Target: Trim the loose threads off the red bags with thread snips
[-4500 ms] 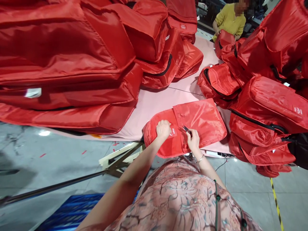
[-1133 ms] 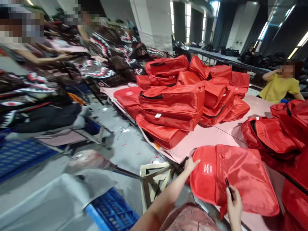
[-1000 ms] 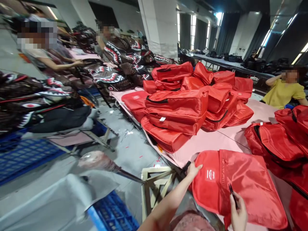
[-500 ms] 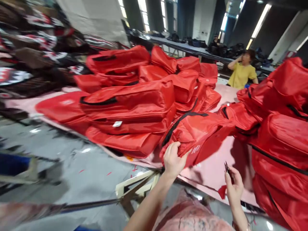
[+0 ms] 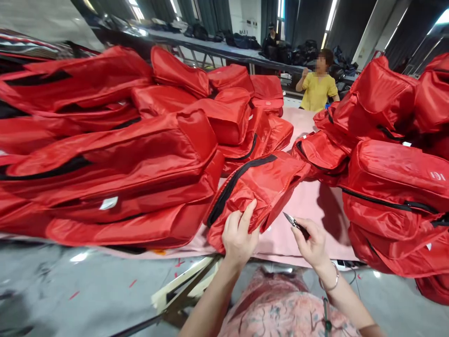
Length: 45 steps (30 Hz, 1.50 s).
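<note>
As the pink-covered table [image 5: 312,201] bears piles on both sides, handling is confined to the strip btwn. L pile [image 5: 150,159]: red bags several deep, prob. set there to leave the strip within reach. R pile [image 5: 389,173]: likewise red bags, some w/ dark fastenings, appears placed opposite for same reason. Red bag [image 5: 266,180] in hand: on the strip, directly in front of me, lying aslant, near end twd my body, far end overlapping R pile in view; contact there not certain. Black zip [image 5: 228,187] runs along its L side, facing up; poss. turned so for viewing, unconfirmed. L hand [image 5: 239,236]: fingers bent, clamped w/ thumb on fabric at near end, prob. to steady the bag; amt of cloth btwn them can't be told. R hand [image 5: 312,243]: just R of bag, no contact w/ it; thumb and fingers together, clamped on snips [image 5: 296,225]. Snips point up-L twd bag, tips apart from fabric; hold prob. chosen to leave blades free of my fingers. Whether blades are parted: too small to tell.
</note>
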Each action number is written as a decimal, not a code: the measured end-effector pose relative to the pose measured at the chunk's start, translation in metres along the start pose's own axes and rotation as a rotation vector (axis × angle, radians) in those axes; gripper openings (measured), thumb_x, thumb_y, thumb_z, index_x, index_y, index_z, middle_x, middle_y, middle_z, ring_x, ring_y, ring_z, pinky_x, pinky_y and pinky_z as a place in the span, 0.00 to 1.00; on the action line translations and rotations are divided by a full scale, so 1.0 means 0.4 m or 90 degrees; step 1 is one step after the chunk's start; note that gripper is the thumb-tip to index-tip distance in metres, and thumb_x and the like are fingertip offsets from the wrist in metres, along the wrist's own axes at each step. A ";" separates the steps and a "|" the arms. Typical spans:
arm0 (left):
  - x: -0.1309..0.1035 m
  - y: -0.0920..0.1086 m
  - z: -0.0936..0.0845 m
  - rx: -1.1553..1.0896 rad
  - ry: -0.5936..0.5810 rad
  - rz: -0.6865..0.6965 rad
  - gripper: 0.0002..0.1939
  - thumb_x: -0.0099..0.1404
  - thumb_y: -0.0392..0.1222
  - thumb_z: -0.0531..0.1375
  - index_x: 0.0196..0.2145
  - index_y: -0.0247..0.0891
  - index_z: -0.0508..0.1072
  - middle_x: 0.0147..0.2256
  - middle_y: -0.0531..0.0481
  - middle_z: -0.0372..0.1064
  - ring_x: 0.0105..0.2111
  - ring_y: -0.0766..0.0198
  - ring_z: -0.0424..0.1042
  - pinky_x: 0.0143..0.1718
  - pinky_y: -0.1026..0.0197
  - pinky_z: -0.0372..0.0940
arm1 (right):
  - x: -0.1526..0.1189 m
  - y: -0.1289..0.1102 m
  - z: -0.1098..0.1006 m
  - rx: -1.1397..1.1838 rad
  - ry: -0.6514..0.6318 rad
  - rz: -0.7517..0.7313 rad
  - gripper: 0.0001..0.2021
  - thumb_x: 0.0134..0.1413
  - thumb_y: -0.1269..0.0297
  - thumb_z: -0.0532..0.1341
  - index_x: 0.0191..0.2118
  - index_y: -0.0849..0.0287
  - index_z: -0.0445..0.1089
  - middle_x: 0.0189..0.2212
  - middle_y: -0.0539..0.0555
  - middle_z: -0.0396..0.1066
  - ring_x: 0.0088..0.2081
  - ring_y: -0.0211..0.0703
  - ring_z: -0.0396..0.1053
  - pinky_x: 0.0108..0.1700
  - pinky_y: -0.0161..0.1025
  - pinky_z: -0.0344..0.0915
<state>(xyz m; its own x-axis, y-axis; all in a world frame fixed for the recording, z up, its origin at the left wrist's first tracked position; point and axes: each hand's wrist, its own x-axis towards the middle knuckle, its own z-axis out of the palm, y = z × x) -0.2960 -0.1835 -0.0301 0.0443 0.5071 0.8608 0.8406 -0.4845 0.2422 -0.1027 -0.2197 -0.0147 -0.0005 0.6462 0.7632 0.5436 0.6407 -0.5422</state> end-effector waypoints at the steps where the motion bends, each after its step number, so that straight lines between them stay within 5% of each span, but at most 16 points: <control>1: -0.001 0.004 0.001 -0.001 -0.002 -0.001 0.28 0.59 0.37 0.56 0.58 0.39 0.60 0.30 0.46 0.61 0.31 0.59 0.63 0.36 0.58 0.62 | 0.010 -0.004 0.001 -0.011 -0.006 -0.009 0.09 0.54 0.70 0.58 0.43 0.57 0.68 0.30 0.54 0.73 0.27 0.37 0.69 0.28 0.34 0.66; 27: -0.024 0.018 -0.010 0.009 -0.003 0.014 0.27 0.60 0.36 0.55 0.58 0.39 0.58 0.30 0.49 0.59 0.31 0.61 0.63 0.35 0.61 0.61 | 0.122 -0.112 -0.073 -0.242 -0.258 -0.073 0.09 0.60 0.62 0.54 0.39 0.60 0.69 0.28 0.53 0.72 0.28 0.36 0.69 0.30 0.32 0.61; 45: -0.060 0.024 -0.045 -0.018 -0.037 -0.048 0.35 0.54 0.28 0.53 0.60 0.41 0.55 0.35 0.46 0.59 0.35 0.58 0.61 0.36 0.57 0.65 | 0.082 -0.068 -0.042 -0.097 -0.175 -0.120 0.07 0.56 0.61 0.57 0.38 0.57 0.69 0.30 0.51 0.74 0.26 0.35 0.72 0.28 0.26 0.68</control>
<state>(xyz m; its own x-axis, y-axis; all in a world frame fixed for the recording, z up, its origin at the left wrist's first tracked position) -0.2988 -0.2131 -0.0406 0.0125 0.5828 0.8126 0.8268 -0.4630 0.3194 -0.1032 -0.2230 0.0309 -0.3263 0.6236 0.7104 0.6317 0.7029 -0.3269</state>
